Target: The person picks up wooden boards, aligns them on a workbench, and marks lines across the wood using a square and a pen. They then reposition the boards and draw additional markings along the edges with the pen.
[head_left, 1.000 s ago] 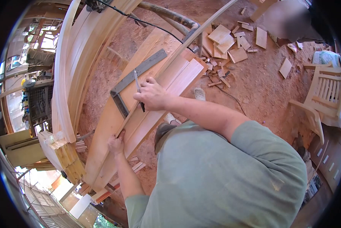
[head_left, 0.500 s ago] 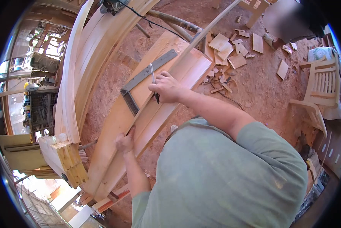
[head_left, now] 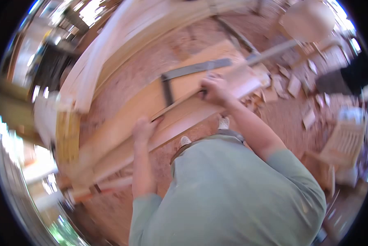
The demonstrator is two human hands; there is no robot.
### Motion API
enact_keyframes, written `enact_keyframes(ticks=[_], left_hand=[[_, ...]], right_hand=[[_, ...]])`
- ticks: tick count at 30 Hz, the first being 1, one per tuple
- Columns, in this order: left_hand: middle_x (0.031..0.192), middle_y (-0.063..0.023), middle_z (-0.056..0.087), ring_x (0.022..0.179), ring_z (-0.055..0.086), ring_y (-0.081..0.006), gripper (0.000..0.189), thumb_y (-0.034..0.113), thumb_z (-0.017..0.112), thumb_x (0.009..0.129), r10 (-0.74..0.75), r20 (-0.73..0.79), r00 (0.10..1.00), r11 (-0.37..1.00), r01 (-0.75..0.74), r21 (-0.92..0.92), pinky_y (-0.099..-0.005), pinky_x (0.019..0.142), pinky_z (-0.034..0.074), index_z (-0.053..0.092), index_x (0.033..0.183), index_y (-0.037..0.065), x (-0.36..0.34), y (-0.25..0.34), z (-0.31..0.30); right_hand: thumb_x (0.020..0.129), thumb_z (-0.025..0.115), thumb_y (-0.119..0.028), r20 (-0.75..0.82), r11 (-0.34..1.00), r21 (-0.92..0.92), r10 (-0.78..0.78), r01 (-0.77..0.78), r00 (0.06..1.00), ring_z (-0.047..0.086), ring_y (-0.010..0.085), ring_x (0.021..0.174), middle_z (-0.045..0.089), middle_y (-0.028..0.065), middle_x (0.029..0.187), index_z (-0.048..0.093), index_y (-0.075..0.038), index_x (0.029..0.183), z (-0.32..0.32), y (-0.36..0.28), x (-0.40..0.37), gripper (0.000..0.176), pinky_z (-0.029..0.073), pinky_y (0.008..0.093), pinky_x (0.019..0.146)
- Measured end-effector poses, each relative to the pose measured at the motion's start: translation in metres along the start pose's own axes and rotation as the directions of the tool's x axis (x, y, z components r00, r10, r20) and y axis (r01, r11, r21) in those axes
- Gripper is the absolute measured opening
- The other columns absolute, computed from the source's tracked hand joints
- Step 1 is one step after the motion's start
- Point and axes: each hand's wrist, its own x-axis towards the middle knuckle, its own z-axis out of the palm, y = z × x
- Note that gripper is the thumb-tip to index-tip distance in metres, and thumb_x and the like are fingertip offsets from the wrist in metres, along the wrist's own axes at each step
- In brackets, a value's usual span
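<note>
Motion blurs the view. My left hand (head_left: 144,130) is closed around the edge of a long thin wooden strip (head_left: 276,51), which lies lengthwise over pale boards (head_left: 128,112). Farther up the same strip, my right hand (head_left: 217,89) is closed on a pen, of which only a dark end shows beside the fingers; its knuckles rest near the strip. A dark metal carpenter's square (head_left: 192,70) lies flat on the board beyond my right hand, its short arm pointing towards me.
Long curved timbers (head_left: 139,37) stretch across the upper left, ending near a stacked block of wood (head_left: 67,135). Offcuts (head_left: 294,85) litter the reddish floor at right. A slatted wooden chair (head_left: 343,141) stands at far right, and another person's dark sleeve (head_left: 356,78) shows nearby.
The whole view has turned, so the boards, strip and square now lie flatter across it. The pen's light shaft no longer stands out above my right hand. My feet have come into view.
</note>
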Motion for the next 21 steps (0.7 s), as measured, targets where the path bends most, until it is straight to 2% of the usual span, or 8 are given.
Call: enact_keyframes(ticks=[2,6,8,13,15,16,18,21], left_hand=[[0.095,-0.0255,0.071,0.094,0.069,-0.0428,0.073,0.072,0.069,0.079,0.033,0.074,0.997,0.994,-0.024,-0.111,-0.0502,0.078,0.054,0.074,0.097,0.001,0.008,-0.019,0.008],[0.099,-0.0240,0.072,0.097,0.069,-0.0401,0.087,0.080,0.071,0.069,0.025,0.137,0.990,0.988,-0.003,-0.156,-0.0475,0.086,0.055,0.074,0.097,-0.003,0.003,-0.027,-0.010],[0.098,-0.0223,0.073,0.096,0.070,-0.0379,0.087,0.081,0.071,0.067,-0.041,0.091,0.995,0.990,0.052,-0.127,-0.0467,0.085,0.055,0.075,0.095,-0.001,-0.007,-0.038,-0.013],[0.091,-0.0180,0.075,0.094,0.071,-0.0330,0.086,0.084,0.069,0.064,-0.142,0.056,0.988,0.989,0.144,-0.037,-0.0444,0.083,0.055,0.078,0.091,0.003,-0.026,-0.072,-0.014],[0.088,-0.0171,0.075,0.093,0.072,-0.0319,0.086,0.086,0.067,0.063,-0.128,-0.026,0.991,0.992,0.127,-0.021,-0.0427,0.085,0.054,0.078,0.087,0.004,-0.028,-0.074,0.001],[0.088,-0.0171,0.075,0.093,0.072,-0.0319,0.086,0.086,0.067,0.063,-0.149,-0.040,0.988,0.988,0.148,-0.033,-0.0427,0.085,0.054,0.078,0.087,0.004,-0.028,-0.077,0.005],[0.085,-0.0156,0.075,0.089,0.072,-0.0308,0.087,0.088,0.065,0.061,-0.061,-0.136,0.989,0.997,0.053,-0.055,-0.0420,0.089,0.051,0.078,0.085,0.005,-0.027,-0.078,0.012],[0.080,-0.0137,0.074,0.084,0.073,-0.0294,0.084,0.087,0.063,0.063,-0.014,-0.210,0.978,0.999,0.003,-0.055,-0.0417,0.088,0.050,0.077,0.080,0.006,-0.023,-0.082,0.025]], right_hand=[[0.069,0.079,-0.023,0.038,1.000,0.015,0.026,-0.026,0.999,0.064,0.0334,0.083,0.065,0.0095,0.077,0.064,-0.012,0.077,-0.005,-0.007,0.006,0.021,0.048,0.0462,0.083],[0.072,0.078,-0.028,0.005,1.000,-0.023,-0.007,0.007,1.000,0.063,0.0338,0.083,0.063,0.0097,0.074,0.061,-0.013,0.078,0.004,0.001,0.005,0.023,0.047,0.0450,0.083],[0.070,0.085,-0.030,0.013,0.998,-0.069,-0.005,0.006,1.000,0.063,0.0335,0.079,0.064,0.0100,0.075,0.063,-0.010,0.079,0.005,0.007,0.001,0.031,0.045,0.0428,0.087],[0.068,0.087,-0.029,0.017,0.998,-0.041,-0.053,0.054,0.998,0.062,0.0343,0.075,0.063,0.0107,0.073,0.064,-0.010,0.080,0.000,0.008,0.000,0.032,0.046,0.0433,0.082],[0.067,0.088,-0.030,0.025,0.998,-0.050,0.044,-0.042,0.999,0.062,0.0324,0.076,0.063,0.0074,0.071,0.063,-0.011,0.081,0.003,0.016,-0.001,0.034,0.046,0.0438,0.085],[0.067,0.088,-0.030,0.031,0.999,-0.047,0.017,-0.015,0.999,0.062,0.0324,0.076,0.063,0.0074,0.071,0.063,-0.011,0.081,0.005,0.020,-0.002,0.034,0.046,0.0438,0.085],[0.068,0.088,-0.029,0.045,0.995,-0.005,0.097,-0.097,0.994,0.061,0.0322,0.072,0.063,0.0070,0.070,0.063,-0.011,0.081,0.006,0.026,-0.001,0.033,0.045,0.0440,0.083],[0.068,0.089,-0.029,0.034,0.996,0.024,0.090,-0.091,0.995,0.060,0.0310,0.072,0.062,0.0064,0.070,0.063,-0.011,0.081,0.007,0.031,0.000,0.034,0.045,0.0423,0.081]])
